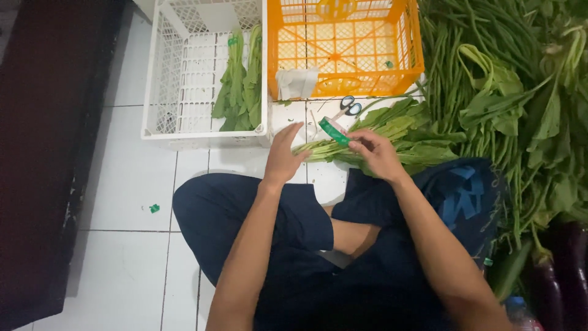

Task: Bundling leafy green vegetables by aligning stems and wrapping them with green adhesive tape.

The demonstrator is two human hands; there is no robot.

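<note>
I sit cross-legged on a white tiled floor. A bunch of leafy greens (401,138) lies across the floor in front of my knees, stems pointing left. My right hand (375,153) rests on the bunch and pinches a strip of green tape (334,131) that runs up to a tape roll. My left hand (283,154) is by the stem ends, fingers raised and loosely apart, touching the stems at most lightly.
A white crate (168,79) holds two tied bunches of greens (240,79). An orange crate (343,49) stands beside it. Scissors (349,107) lie on the floor. A big heap of long beans and leafy greens (508,92) fills the right side, with dark eggplants (560,270) below.
</note>
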